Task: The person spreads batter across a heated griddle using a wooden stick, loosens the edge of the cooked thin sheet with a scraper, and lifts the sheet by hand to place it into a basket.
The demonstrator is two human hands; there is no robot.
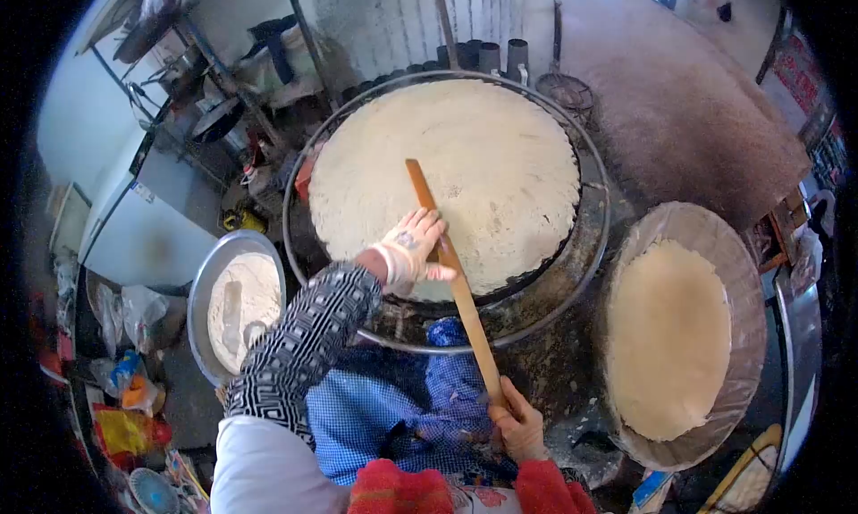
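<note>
A long flat wooden stick (472, 313) slants over a large round flatbread (447, 139) of pale dough, which spreads across a round griddle with a metal rim (601, 237). My right hand (521, 427) is closed around the stick's near end, in front of my apron. Farther up, my left hand (411, 248), in a light fingerless covering, lies against the stick with its fingers stretched out and the thumb over the wood. The stick's far tip is above the dough; whether it touches the surface I cannot tell.
To the left stands a metal basin (198, 310) of flour with a scoop-like object in it. On the right, a plastic-lined oval basket (749, 362) holds pale batter or dough. Dark metal cylinders (517, 58) line the griddle's back, near a brown cover (688, 112).
</note>
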